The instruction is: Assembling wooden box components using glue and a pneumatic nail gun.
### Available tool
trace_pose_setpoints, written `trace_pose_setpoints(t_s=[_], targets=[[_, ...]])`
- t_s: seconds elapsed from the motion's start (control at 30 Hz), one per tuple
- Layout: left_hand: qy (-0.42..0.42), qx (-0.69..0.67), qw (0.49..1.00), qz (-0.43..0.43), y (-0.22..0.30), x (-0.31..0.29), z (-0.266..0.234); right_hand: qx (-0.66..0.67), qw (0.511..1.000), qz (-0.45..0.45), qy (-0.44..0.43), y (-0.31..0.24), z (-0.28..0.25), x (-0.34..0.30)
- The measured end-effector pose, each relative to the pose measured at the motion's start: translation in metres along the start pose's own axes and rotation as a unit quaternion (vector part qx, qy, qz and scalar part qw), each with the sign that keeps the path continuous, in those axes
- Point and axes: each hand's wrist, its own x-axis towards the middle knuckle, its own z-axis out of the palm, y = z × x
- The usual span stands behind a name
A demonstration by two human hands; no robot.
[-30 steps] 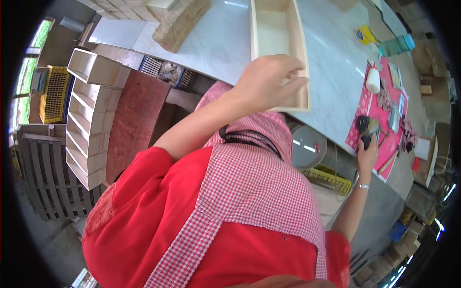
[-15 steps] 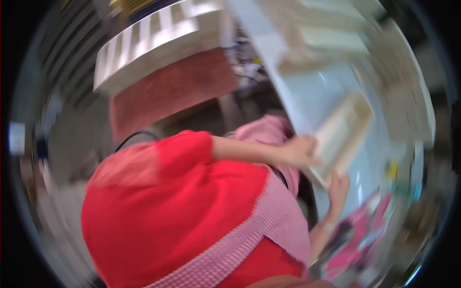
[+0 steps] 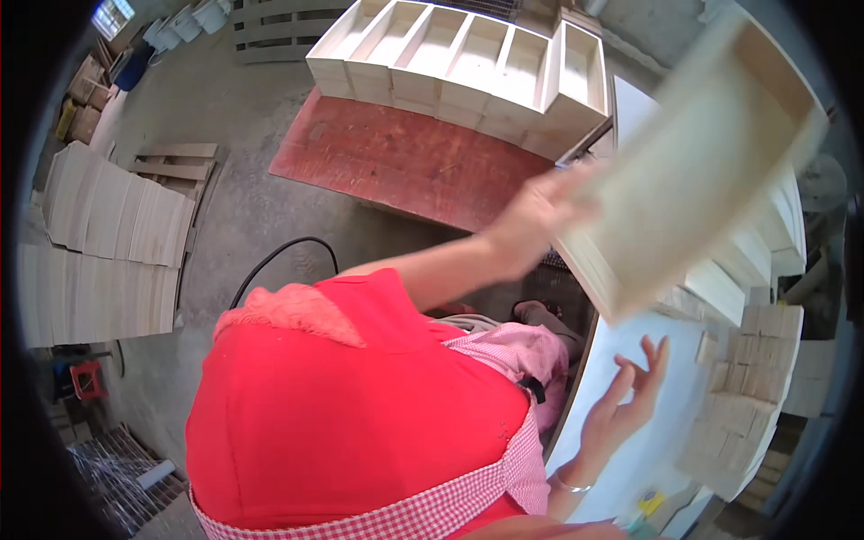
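Observation:
My left hand (image 3: 551, 212) grips the near left edge of a shallow open wooden box (image 3: 706, 171), which looks like a drawer. It is held up, tilted and partly blurred, over the right side of the view. Below the box's lower corner, my right hand (image 3: 623, 407) is apart from it, fingers spread and holding nothing. A bracelet circles that wrist. Under both lies a pale bluish worktable (image 3: 621, 360). At the far side, a row of similar open wooden boxes (image 3: 450, 49) rests on a red board (image 3: 387, 153).
More pale wooden boxes (image 3: 742, 261) stand behind the held one. Stacked wooden pieces (image 3: 742, 396) sit along the table's right side. To the left, pale boards (image 3: 112, 211) lie near a pallet (image 3: 180, 166) on the concrete floor. A black cable (image 3: 270, 261) curves beside my body.
Both hands held the box low over the table; now only my left hand holds it, raised higher. My right hand has let go and opened. The view has swung and become sharper.

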Motion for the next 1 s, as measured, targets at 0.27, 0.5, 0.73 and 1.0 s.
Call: trace_pose_setpoints(t_s=[0.27,0.5,0.73,1.0], targets=[[0.257,0.117,0.959,0.009,0.049,0.148,-0.191,0.059,0.981,0.159,-0.091,0.065,0.015,-0.026],[0.356,0.258,0.895,-0.077,0.025,0.275,-0.276,0.07,0.966,0.241,-0.064,0.085,0.004,-0.043],[0.479,0.29,0.824,-0.083,-0.015,0.294,-0.273,0.105,0.948,0.295,-0.059,0.093,0.009,-0.049],[0.463,0.393,0.789,-0.096,-0.015,0.278,-0.245,0.136,0.932,0.329,-0.068,0.095,0.02,-0.045]])
